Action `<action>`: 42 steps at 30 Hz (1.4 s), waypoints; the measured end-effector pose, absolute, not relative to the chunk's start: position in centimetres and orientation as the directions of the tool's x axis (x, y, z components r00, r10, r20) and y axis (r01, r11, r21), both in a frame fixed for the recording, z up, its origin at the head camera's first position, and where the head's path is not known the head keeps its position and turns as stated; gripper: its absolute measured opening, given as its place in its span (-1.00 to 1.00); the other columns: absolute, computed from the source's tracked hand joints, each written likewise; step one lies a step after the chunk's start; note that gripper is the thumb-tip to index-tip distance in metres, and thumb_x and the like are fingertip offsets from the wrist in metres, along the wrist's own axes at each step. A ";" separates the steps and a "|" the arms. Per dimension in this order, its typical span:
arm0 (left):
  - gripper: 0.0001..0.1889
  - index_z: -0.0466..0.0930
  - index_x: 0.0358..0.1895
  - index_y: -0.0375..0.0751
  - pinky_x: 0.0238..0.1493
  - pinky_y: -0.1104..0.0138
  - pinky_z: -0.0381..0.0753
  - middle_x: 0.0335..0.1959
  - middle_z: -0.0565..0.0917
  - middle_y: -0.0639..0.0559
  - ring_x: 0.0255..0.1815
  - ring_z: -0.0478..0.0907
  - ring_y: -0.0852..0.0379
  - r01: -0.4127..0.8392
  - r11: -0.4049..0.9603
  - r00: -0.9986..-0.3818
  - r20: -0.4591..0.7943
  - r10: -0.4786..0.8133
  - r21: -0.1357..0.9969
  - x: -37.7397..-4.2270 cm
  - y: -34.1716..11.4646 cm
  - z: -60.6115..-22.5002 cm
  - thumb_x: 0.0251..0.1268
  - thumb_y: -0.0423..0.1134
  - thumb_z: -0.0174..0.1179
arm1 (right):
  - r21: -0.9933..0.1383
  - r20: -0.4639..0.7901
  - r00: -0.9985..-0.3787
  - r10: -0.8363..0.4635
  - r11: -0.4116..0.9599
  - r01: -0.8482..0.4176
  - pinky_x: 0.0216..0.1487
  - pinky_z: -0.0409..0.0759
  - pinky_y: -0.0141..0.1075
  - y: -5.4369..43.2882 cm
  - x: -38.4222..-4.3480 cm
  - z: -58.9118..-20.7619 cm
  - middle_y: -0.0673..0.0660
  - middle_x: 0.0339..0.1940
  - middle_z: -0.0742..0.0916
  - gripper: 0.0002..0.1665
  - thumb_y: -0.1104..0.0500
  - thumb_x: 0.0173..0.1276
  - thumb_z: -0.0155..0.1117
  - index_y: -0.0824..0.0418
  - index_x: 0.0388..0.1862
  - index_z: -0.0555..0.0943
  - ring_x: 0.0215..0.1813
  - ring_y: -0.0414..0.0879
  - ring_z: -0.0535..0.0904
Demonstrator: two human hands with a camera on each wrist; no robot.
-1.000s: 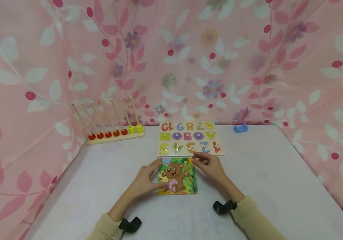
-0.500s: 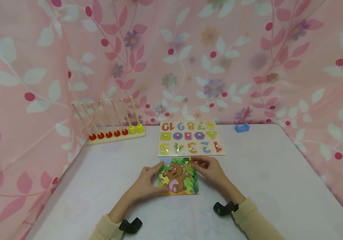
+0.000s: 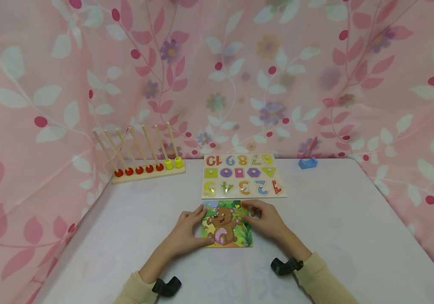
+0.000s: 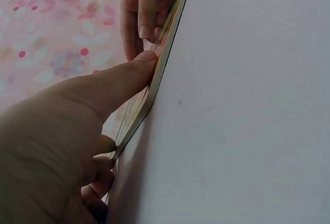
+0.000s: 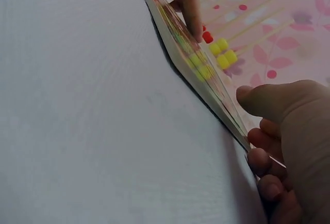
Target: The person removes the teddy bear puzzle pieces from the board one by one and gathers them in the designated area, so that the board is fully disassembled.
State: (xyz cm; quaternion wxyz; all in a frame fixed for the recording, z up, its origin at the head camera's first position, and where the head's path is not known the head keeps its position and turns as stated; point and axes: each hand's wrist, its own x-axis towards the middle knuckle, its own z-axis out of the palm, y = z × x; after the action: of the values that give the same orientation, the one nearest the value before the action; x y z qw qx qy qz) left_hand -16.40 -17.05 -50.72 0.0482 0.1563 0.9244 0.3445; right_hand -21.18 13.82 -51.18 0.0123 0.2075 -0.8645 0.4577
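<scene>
A square bear puzzle [image 3: 222,226] lies flat on the white table, showing a brown bear among green leaves. My left hand [image 3: 184,234] holds it by its left side. The left thumb [image 4: 136,69] presses on the picture near the front edge, while the other fingers reach along the left edge to the far corner. At the far right corner my right hand [image 3: 266,217] has its curled fingers [image 5: 260,159] against the puzzle's edge. The right thumb [image 5: 258,100] is held over the picture side. Part of the puzzle's right edge is hidden by this hand.
Just beyond the puzzle lies a wooden number and shape board [image 3: 243,175]. A bead rack [image 3: 148,171] with upright pegs and red and yellow beads stands back left. Near the back right edge sits a small blue block [image 3: 308,163]. A pink floral curtain [image 3: 217,76] hangs behind.
My left thumb has slid from the bear's belly toward the puzzle's front left corner. The right hand has come slightly nearer and closer to the puzzle's right side. The puzzle has hardly moved.
</scene>
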 end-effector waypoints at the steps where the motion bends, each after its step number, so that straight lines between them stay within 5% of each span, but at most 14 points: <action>1: 0.15 0.27 0.65 -0.21 0.31 -0.03 0.43 0.73 0.18 -0.05 0.28 0.30 0.01 0.259 0.719 -0.946 0.019 0.323 0.645 -16.4 -17.0 -50.7 0.05 0.28 0.58 | -0.769 0.220 -0.907 -0.358 0.509 -0.387 -0.16 0.49 -0.34 13.8 -21.2 -51.2 0.00 -0.19 0.71 -0.45 0.11 0.34 0.60 0.20 0.27 0.72 -0.20 -0.15 0.51; 9: 0.11 0.22 0.67 -0.15 0.31 0.00 0.44 0.75 0.13 0.05 0.28 0.30 0.05 0.321 0.753 -0.929 0.035 0.369 0.575 -16.7 -17.0 -51.0 0.17 0.38 0.43 | -0.680 0.247 -0.881 -0.404 0.575 -0.455 -0.14 0.45 -0.31 13.4 -21.4 -51.1 0.11 0.22 0.70 -0.43 0.09 0.39 0.54 0.25 0.32 0.68 -0.15 -0.16 0.46; 22: -0.03 0.41 0.60 -0.03 -0.01 0.22 0.42 0.67 0.33 0.09 0.03 0.27 0.11 0.432 0.792 -0.900 0.145 0.411 0.433 -17.5 -14.6 -50.1 0.24 0.47 0.32 | -0.632 0.226 -0.891 -0.393 0.637 -0.441 -0.01 0.52 -0.20 12.7 -21.3 -50.9 0.13 0.24 0.64 -0.47 0.10 0.44 0.50 0.28 0.32 0.68 -0.02 -0.10 0.51; 37: -0.05 0.44 0.57 0.00 -0.11 0.28 0.36 0.62 0.39 0.13 -0.09 0.29 0.14 0.514 0.768 -0.853 0.139 0.502 0.382 -18.8 -12.4 -50.8 0.24 0.51 0.28 | -0.638 0.273 -0.879 -0.392 0.610 -0.470 -0.15 0.49 -0.30 12.6 -21.6 -51.5 0.14 0.17 0.65 -0.56 0.24 0.47 0.43 0.36 0.28 0.69 -0.17 -0.16 0.46; 42: -0.06 0.44 0.57 0.04 -0.13 0.28 0.34 0.62 0.38 0.16 -0.09 0.31 0.15 0.504 0.772 -0.859 0.127 0.497 0.387 -18.6 -12.3 -50.6 0.25 0.53 0.25 | -0.618 0.288 -0.875 -0.390 0.622 -0.481 0.01 0.63 -0.18 12.4 -21.5 -51.2 0.15 0.15 0.66 -0.60 0.29 0.50 0.37 0.40 0.26 0.69 -0.03 -0.10 0.58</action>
State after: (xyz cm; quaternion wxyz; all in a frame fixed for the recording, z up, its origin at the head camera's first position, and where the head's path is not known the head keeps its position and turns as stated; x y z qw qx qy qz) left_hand -18.62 -12.28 -50.64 -0.0087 0.2657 0.9414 0.2078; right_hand -21.47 12.42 -51.21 0.0630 0.2424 -0.8984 0.3607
